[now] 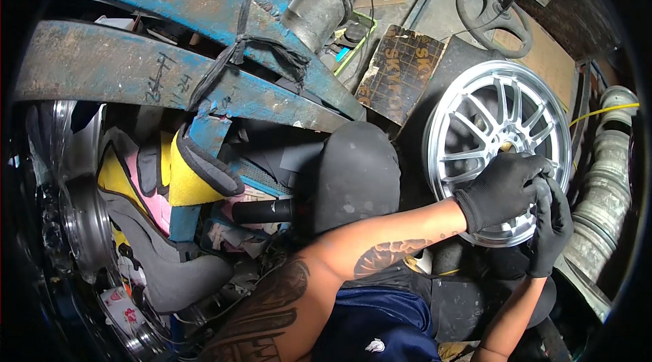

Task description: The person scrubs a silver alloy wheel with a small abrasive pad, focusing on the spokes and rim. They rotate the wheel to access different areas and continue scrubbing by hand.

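A silver multi-spoke car wheel rim (468, 121) stands tilted in front of me, to the right of my knee. Black gloves cover both of my hands. My left hand (502, 189) is over the rim's lower spokes, its fingers closed and pointing right. My right hand (553, 226) comes up at the rim's lower right edge, with its fingertips pinched against those of the left. Whatever sits between the fingertips is too small or hidden to make out. The hub and bolt holes show just above my left hand.
A fan's round base (499, 22) stands beyond the rim. Left of it lies a dark printed board (401, 73). Worn blue metal beams (122, 66) cross the upper left. Stacked rims (601, 192) line the right side. A grey and yellow padded piece (163, 260) is at left.
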Available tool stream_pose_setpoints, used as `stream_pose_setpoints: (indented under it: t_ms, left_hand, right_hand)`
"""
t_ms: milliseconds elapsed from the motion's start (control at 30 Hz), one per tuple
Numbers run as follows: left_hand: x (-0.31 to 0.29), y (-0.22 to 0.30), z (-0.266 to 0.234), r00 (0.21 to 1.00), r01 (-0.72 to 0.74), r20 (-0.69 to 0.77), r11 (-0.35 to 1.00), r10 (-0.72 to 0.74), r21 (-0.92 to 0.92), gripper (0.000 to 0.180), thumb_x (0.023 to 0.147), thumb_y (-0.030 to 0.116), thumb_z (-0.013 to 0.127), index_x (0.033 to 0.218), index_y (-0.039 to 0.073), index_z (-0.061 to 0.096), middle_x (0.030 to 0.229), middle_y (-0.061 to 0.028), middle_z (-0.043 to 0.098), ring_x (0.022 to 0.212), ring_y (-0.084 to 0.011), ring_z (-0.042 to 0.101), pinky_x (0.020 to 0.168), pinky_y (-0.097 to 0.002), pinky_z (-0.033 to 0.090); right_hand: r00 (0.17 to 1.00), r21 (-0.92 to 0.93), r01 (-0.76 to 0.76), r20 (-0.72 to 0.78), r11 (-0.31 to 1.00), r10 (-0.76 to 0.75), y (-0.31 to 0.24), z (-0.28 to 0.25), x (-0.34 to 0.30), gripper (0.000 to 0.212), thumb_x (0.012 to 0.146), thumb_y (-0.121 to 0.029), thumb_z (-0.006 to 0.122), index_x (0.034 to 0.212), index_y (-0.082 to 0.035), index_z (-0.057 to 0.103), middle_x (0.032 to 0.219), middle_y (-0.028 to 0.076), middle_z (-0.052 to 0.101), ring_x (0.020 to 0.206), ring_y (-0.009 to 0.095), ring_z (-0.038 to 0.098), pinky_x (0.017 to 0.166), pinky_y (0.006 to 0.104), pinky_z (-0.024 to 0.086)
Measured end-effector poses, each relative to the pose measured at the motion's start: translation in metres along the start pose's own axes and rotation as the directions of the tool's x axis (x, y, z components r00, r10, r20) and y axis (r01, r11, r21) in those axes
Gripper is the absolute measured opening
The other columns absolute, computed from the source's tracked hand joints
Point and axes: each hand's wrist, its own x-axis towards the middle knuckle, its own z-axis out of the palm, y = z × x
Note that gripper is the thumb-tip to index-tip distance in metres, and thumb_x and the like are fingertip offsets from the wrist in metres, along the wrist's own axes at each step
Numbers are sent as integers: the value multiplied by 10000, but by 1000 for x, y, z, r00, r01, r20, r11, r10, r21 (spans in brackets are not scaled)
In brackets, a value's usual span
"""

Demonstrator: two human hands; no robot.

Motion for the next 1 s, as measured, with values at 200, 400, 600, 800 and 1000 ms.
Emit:
stream_pose_setpoints:
  t_ms: [200,400,600,800,1000]
  left_hand:
    - [2,3,1,978,-194,-70,979,198,56,245,905,271,776,993,46,737,903,-188,704,885,-381,701,802,-445,550]
    - [4,3,7,1000,-12,5,1000,12,-12,265,930,280,773,994,26,738,854,-200,726,814,-376,735,736,-444,562]
    - [8,-5,12,996,-88,44,979,81,186,276,955,298,739,1002,26,732,868,-189,733,844,-396,736,731,-464,571]
    - [9,-9,7,980,-199,76,946,186,255,336,970,364,717,1014,31,726,889,-189,732,843,-401,735,735,-487,569]
    - [14,-3,3,976,-210,106,947,189,245,362,960,400,726,997,41,741,870,-198,732,831,-402,735,731,-470,569]
  right_hand:
    - [993,385,-78,109,920,39,4,-13,-2,399,1116,-300,608,1338,26,669,1185,66,714,1079,113,670,960,269,529]
    - [993,355,-82,111,931,45,4,-15,1,348,1115,-248,609,1317,27,678,1203,62,705,1105,113,653,981,259,499]
    - [988,368,-144,105,919,112,11,-18,3,345,1091,-202,643,1328,44,692,1226,72,723,1080,121,662,974,262,498]
    - [987,384,-109,153,917,53,24,-23,3,354,1090,-195,639,1340,50,688,1231,83,728,1092,131,674,988,256,498]
    - [991,298,-28,131,954,-12,13,-21,1,371,1102,-261,622,1312,31,715,1183,64,737,1082,127,661,966,266,496]
